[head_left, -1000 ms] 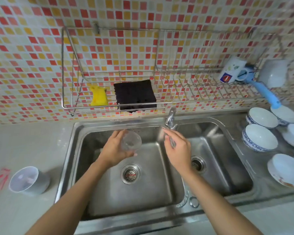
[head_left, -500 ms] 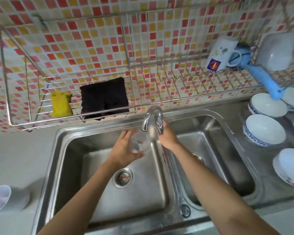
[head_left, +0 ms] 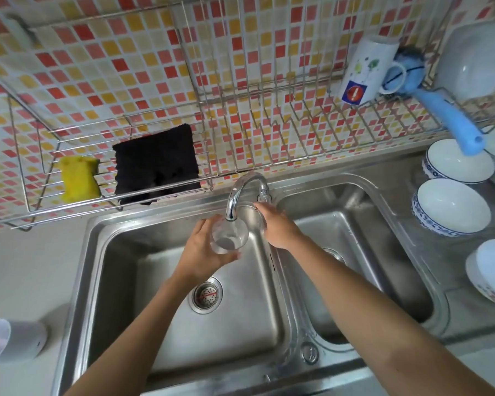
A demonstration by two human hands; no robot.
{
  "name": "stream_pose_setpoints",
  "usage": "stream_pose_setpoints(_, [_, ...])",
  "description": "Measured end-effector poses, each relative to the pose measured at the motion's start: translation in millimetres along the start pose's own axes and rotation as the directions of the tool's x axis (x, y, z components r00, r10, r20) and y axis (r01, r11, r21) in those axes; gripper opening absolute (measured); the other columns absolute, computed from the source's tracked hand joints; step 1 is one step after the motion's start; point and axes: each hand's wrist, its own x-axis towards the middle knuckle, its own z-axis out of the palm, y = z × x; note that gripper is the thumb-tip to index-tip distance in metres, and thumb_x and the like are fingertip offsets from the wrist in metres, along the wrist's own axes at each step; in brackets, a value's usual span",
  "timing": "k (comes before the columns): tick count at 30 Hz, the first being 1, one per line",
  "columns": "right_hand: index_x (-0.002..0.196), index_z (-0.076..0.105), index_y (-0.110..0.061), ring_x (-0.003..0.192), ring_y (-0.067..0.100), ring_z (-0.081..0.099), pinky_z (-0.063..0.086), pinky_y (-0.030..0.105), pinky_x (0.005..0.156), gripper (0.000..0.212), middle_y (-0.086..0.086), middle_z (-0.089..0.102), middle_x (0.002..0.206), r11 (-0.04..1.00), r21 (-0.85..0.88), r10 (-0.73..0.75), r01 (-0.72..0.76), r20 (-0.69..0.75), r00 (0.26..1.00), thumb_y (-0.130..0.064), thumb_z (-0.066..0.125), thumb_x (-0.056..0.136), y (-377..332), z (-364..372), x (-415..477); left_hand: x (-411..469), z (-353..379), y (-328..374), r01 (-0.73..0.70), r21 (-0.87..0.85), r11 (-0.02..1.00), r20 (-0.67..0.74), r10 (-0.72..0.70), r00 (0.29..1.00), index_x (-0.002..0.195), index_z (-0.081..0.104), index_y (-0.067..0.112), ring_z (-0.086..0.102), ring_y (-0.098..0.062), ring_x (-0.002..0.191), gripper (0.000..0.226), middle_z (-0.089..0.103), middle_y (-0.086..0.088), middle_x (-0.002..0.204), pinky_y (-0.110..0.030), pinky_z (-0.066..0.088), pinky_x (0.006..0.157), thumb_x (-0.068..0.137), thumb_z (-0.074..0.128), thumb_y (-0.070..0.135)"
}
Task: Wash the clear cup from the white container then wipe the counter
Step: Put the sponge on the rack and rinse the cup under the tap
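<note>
My left hand grips the clear cup and holds it upright over the left sink basin, right under the spout of the chrome tap. Water stands in the cup's bottom. My right hand reaches behind the tap, its fingers at the tap's handle base; the fingertips are partly hidden. The white container lies on its side on the counter at the far left. A black cloth and a yellow sponge hang in the wire rack on the tiled wall.
A right sink basin lies beside the left one. White bowls stand on the steel drainboard at the right. The rack's right end holds a white mug, a blue brush and a white dish.
My left hand has brought the cup under the spout, and water now stands in it. My right hand has moved from the tap's front to its handle. The view has closed in.
</note>
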Motion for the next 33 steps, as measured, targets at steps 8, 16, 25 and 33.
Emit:
stream_pose_setpoints(8, [0.147, 0.025, -0.029, 0.141, 0.028, 0.027, 0.023, 0.044, 0.115, 0.075, 0.002, 0.021, 0.157, 1.000, -0.001, 0.014, -0.014, 0.018, 1.000, 0.003, 0.049, 0.084, 1, 2, 3, -7, 3, -3, 0.047, -0.051, 0.998, -0.029, -0.049, 0.998, 0.129, 0.050, 0.029, 0.054, -0.006, 0.107, 0.084, 0.051, 0.011, 0.118, -0.025, 0.048, 0.094, 0.057, 0.092, 0.034])
stream_pose_setpoints(16, [0.146, 0.027, -0.028, 0.139, 0.029, 0.030, 0.031, 0.048, 0.111, 0.072, 0.002, 0.021, 0.157, 0.999, 0.031, 0.010, -0.011, 0.028, 1.000, 0.003, 0.050, 0.085, 0, -2, 0, 0, 19, 4, 0.063, -0.069, 0.996, 0.005, -0.063, 0.998, 0.124, 0.052, 0.030, 0.055, -0.009, 0.105, 0.079, 0.050, 0.017, 0.107, -0.032, 0.050, 0.094, 0.056, 0.090, 0.042])
stream_pose_setpoints(25, [0.141, 0.027, -0.036, 0.134, 0.037, 0.036, 0.042, 0.051, 0.103, 0.076, 0.000, 0.019, 0.157, 0.997, 0.062, 0.045, -0.048, 0.047, 0.998, 0.006, 0.048, 0.081, -2, -1, -1, -1, 14, -6, 0.153, 0.030, 0.988, -0.078, -0.150, 0.986, 0.125, 0.052, 0.026, 0.052, -0.007, 0.095, 0.078, 0.052, 0.007, 0.114, -0.017, 0.038, 0.082, 0.058, 0.090, 0.036])
stream_pose_setpoints(33, [0.140, 0.030, -0.032, 0.136, 0.033, 0.035, 0.040, 0.049, 0.104, 0.073, -0.001, 0.021, 0.157, 0.998, 0.057, 0.027, -0.029, 0.031, 0.999, 0.008, 0.046, 0.081, -3, -2, -1, -3, 23, -2, 0.178, -0.018, 0.984, -0.056, -0.179, 0.982, 0.126, 0.051, 0.025, 0.052, -0.008, 0.097, 0.078, 0.051, 0.007, 0.112, -0.016, 0.036, 0.082, 0.059, 0.090, 0.037])
